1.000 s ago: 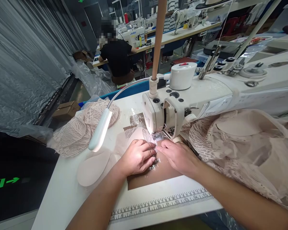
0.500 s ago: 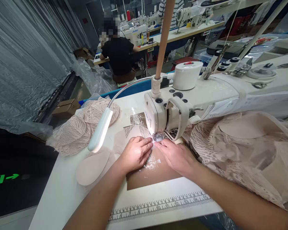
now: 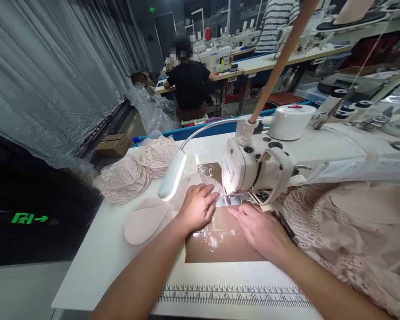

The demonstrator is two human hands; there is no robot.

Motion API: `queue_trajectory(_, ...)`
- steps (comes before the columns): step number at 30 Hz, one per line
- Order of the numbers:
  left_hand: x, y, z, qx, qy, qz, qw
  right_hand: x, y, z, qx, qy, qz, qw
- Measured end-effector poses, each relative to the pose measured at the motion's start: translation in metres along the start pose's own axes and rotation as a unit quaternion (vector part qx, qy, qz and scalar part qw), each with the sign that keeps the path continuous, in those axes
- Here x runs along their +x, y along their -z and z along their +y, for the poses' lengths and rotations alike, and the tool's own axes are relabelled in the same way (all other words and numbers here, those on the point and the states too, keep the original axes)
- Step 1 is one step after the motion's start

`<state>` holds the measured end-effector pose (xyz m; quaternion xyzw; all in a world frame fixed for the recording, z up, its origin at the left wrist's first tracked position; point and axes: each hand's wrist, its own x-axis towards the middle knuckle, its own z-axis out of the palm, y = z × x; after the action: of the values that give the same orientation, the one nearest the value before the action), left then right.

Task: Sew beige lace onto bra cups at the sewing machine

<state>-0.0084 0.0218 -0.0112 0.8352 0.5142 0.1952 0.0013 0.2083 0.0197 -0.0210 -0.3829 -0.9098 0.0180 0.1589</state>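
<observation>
My left hand (image 3: 199,208) is closed, its fingers pressed onto sheer pale-pink lace fabric (image 3: 210,180) just left of the sewing machine head (image 3: 238,166). The thumb side is partly hidden. My right hand (image 3: 262,226) lies over the brown shiny sheet (image 3: 213,254), index finger stretched out near the metal needle plate (image 3: 231,201); nothing shows in its fingers. Light from the white lamp (image 3: 172,175) and the machine falls around the needle area. Left of my left forearm lies a smooth beige oval pad (image 3: 145,226) with sheer fabric around it.
Stacked lace cups (image 3: 130,175) sit at the table's left back. A heap of beige lace fabric (image 3: 366,222) fills the right side. A printed ruler scale (image 3: 233,295) runs along the front edge. Ahead, a person in black (image 3: 189,84) sits at another machine.
The view has shifted, so the scene sits further right. My hands have moved apart: the right fingertips have drawn back from the needle, and the left stays on the lace.
</observation>
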Motion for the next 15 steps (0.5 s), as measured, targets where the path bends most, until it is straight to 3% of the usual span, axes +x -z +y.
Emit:
queue_trajectory(7, -0.002, 0.001, -0.010, 0.033, 0.073, 0.019, 0.997, -0.002, -0.006, 0.007, -0.002, 0.027, 0.024, 0.999)
queue_trajectory(12, -0.004, 0.010, -0.013, 0.042, 0.149, -0.030, 0.988, -0.001, -0.009, 0.012, 0.009, 0.050, 0.038, 0.998)
queue_trajectory(15, -0.006, 0.027, -0.010, 0.042, 0.165, -0.055, 0.984, -0.001, -0.010, 0.014, 0.015, 0.054, 0.032, 0.998)
